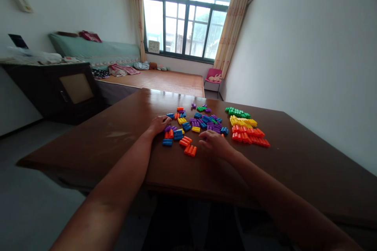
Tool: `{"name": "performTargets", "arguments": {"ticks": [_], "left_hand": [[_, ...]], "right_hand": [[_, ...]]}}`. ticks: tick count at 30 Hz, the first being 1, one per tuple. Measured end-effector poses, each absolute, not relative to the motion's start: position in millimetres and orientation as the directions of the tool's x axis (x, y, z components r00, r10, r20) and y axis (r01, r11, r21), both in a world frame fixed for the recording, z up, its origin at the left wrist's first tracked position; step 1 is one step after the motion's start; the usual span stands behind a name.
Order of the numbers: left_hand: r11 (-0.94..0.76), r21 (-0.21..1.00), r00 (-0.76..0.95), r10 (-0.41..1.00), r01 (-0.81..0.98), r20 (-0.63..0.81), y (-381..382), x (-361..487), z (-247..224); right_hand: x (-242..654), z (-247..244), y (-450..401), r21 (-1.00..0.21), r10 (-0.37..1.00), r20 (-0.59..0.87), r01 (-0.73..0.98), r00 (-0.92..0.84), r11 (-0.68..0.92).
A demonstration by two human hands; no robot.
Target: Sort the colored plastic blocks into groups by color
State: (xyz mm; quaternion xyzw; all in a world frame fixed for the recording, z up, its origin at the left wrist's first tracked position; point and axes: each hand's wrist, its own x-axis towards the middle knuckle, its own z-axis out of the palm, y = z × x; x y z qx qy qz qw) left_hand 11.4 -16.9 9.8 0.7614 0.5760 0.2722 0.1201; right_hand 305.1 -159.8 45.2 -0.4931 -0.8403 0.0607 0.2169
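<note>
My left hand (160, 123) rests at the left side of a loose pile of small ridged plastic pieces, its fingers stretched out beside a blue piece (170, 115). My right hand (216, 143) is over the near right part of the pile. Its fingers are curled in, and whatever is between them is hidden. Close to it are purple pieces (214, 126), a yellow piece (196, 129) and an orange piece (190, 150). More blue pieces (167, 142) and orange pieces (185, 140) lie between the hands.
Sorted rows stand on the right of the brown table (118, 145): green pieces (238, 112), yellow pieces (243, 121) and orange pieces (250, 136). Beyond the table are a bed (173, 79) and a pink chair (213, 74). A dark cabinet (53, 86) stands at the left.
</note>
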Motion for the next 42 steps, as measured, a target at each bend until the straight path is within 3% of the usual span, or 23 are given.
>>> {"name": "performTargets", "arguments": {"ticks": [7, 15, 26, 32, 36, 42], "left_hand": [[-0.326, 0.527, 0.204, 0.939, 0.785, 0.277, -17.8, 10.7, 10.8], [-0.340, 0.532, 0.220, 0.935, 0.776, 0.277, -8.7, 7.8, 5.0], [-0.344, 0.605, 0.219, 0.937, 0.718, 0.273, -8.9, 5.1, 6.2], [-0.338, 0.585, 0.219, 0.939, 0.738, 0.266, -5.0, 3.4, 6.0], [-0.347, 0.556, 0.228, 0.934, 0.755, 0.274, -2.1, 1.9, 3.8], [-0.327, 0.559, 0.212, 0.942, 0.762, 0.260, -4.2, 2.0, 4.6]], "right_hand": [[233.2, 53.6, -139.3, -0.054, 0.899, 0.097, 0.900, -0.427, 0.433], [288.1, 55.3, -116.5, -0.197, 0.852, -0.021, 0.837, -0.524, 0.510], [311.2, 50.1, -142.7, -0.299, 0.873, 0.209, 0.821, -0.441, 0.486], [446.7, 63.1, -166.1, -0.471, 0.939, 0.343, 0.866, 0.003, 0.169], [519.8, 40.1, -177.1, -0.472, 0.909, 0.377, 0.881, 0.177, 0.024], [529.3, 9.2, -169.4, -0.390, 0.914, 0.369, 0.921, 0.166, -0.009]]}}
